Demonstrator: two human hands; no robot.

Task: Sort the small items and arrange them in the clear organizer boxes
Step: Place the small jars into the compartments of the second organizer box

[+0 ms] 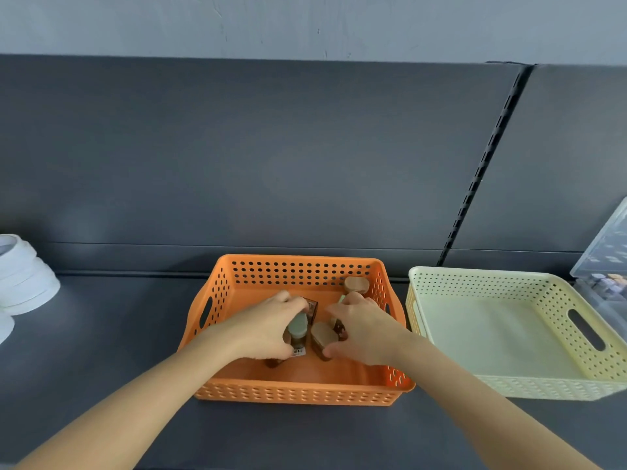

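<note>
Fingers of left hand [268, 325] curled round grey-capped bottle [297, 329] inside orange basket [298, 257]; right hand [364, 329] fingers wrapped round tan-capped bottle [323, 334] just beside it. Spare bottle [356, 285] in far right corner. Clear organizer box [607, 252] way off at right edge, past cream basket [475, 273].

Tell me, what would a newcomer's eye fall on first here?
The orange basket at the centre of the dark shelf, where both hands reach in: the left hand grips a grey-capped bottle, the right hand a tan-capped bottle. Next, the cream basket to its right, and a clear box at the right edge.
</note>
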